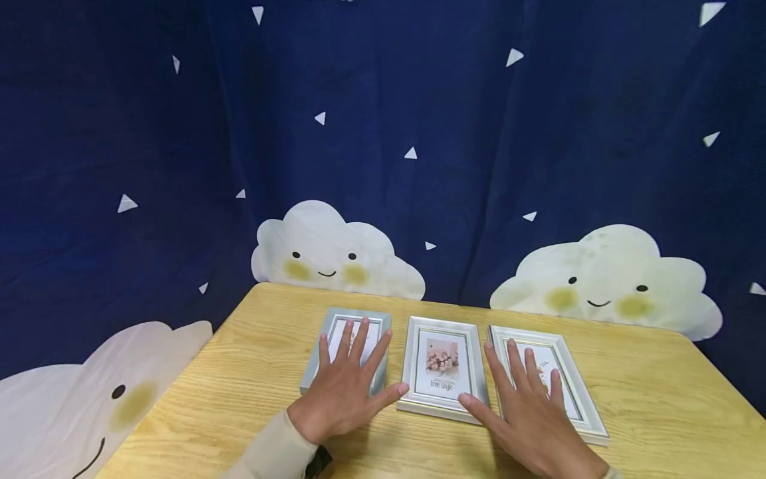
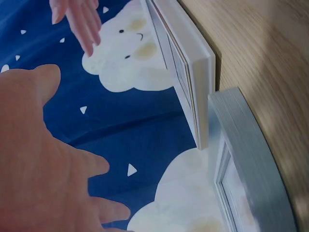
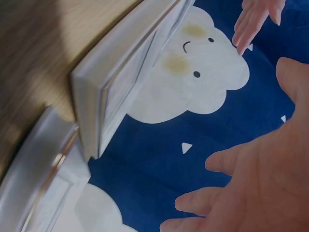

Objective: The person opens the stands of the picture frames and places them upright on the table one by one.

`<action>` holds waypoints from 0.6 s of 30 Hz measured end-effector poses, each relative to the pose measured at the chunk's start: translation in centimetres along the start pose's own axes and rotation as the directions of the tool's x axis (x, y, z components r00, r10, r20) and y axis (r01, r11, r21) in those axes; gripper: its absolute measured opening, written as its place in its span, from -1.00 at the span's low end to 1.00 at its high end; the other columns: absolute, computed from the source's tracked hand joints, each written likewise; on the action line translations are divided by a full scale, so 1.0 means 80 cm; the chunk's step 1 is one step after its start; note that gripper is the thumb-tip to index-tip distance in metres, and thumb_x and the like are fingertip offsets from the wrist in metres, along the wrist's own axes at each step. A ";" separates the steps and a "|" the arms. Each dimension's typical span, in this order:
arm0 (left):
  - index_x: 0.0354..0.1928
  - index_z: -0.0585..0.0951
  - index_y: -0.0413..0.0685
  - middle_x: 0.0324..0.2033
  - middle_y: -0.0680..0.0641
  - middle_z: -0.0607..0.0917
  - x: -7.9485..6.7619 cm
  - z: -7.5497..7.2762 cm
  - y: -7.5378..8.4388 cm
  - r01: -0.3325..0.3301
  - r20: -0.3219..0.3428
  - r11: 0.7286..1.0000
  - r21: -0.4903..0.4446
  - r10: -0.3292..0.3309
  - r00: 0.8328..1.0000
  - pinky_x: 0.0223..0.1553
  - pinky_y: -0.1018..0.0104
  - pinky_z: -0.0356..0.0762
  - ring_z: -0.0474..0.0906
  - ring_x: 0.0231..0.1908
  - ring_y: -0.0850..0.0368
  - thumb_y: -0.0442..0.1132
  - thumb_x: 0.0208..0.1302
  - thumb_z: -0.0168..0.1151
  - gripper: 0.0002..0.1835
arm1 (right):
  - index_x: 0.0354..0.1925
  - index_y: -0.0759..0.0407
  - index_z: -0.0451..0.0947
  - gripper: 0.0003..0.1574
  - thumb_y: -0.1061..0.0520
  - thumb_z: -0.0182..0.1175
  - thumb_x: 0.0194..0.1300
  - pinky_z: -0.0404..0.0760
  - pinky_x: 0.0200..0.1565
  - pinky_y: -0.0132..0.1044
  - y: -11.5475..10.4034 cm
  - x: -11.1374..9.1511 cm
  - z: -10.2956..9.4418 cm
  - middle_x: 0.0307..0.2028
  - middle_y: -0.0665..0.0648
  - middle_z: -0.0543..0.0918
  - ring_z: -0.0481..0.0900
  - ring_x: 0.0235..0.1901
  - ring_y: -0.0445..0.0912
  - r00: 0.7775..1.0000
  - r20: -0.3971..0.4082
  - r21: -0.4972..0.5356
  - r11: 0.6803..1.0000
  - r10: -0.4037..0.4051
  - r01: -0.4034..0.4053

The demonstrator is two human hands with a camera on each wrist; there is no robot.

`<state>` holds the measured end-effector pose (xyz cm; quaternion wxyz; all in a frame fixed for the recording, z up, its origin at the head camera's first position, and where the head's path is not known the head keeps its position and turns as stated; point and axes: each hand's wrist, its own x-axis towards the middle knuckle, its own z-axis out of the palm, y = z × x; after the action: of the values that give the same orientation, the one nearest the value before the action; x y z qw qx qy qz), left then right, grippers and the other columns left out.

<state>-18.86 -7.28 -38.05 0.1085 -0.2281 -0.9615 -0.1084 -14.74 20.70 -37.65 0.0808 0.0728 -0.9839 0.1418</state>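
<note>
Three picture frames lie face up in a row on a wooden table. My left hand (image 1: 344,392), fingers spread, hovers over the grey-blue picture frame (image 1: 315,362) at the left and hides part of its picture. Over the silver-white picture frame (image 1: 589,412) at the right, my right hand (image 1: 526,416) is held with its fingers spread too. Between the hands lies the middle picture frame (image 1: 443,362), with pink flowers and the words "free style". Both wrist views show a gap between the palms and the frames; neither hand holds anything.
The light wooden table (image 1: 239,372) has rounded far corners. Behind it hangs a dark blue curtain (image 1: 371,80) with white triangles and smiling clouds, such as the cloud (image 1: 610,273) at the back right. Another part of the curtain runs along the left side.
</note>
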 end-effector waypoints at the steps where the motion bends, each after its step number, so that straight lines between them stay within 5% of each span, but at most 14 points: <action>1: 0.51 0.09 0.21 0.48 -0.22 0.01 0.001 0.000 -0.001 0.002 -0.004 1.000 -0.003 -0.002 1.000 0.25 -0.47 -0.25 -0.17 0.44 -0.30 0.53 0.24 -0.34 -0.09 | 0.52 0.04 -0.05 0.15 -0.56 -0.10 0.23 -0.29 0.20 0.48 -0.003 0.001 0.000 0.47 0.38 -0.10 -0.17 0.40 0.43 1.000 -0.017 -0.005 1.000 -0.018 0.018; 7: 0.52 0.05 0.19 0.47 -0.24 0.02 0.008 -0.002 -0.012 0.009 -0.029 1.000 -0.011 -0.009 1.000 0.27 -0.44 -0.19 -0.16 0.44 -0.29 0.51 0.26 -0.34 -0.10 | 0.50 0.05 0.02 0.09 -0.52 -0.05 0.26 -0.20 0.20 0.47 -0.023 0.015 0.006 0.47 0.36 -0.06 -0.12 0.40 0.40 0.993 -0.076 0.021 0.996 -0.089 0.091; 18: 0.51 0.09 0.16 0.47 -0.25 0.00 0.010 0.002 -0.040 0.056 -0.016 0.997 -0.051 -0.057 0.998 0.25 -0.45 -0.16 -0.20 0.45 -0.27 0.52 0.26 -0.33 -0.09 | 0.48 0.15 0.05 0.16 -0.57 -0.10 0.24 -0.19 0.25 0.44 -0.056 0.049 0.023 0.44 0.42 0.00 -0.18 0.42 0.36 0.996 -0.017 0.107 0.990 -0.090 0.092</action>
<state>-21.07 -9.72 -38.54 0.1081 -0.2026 -0.9635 -0.1376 -18.08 15.46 -37.46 0.0891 0.1210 -0.9700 0.1913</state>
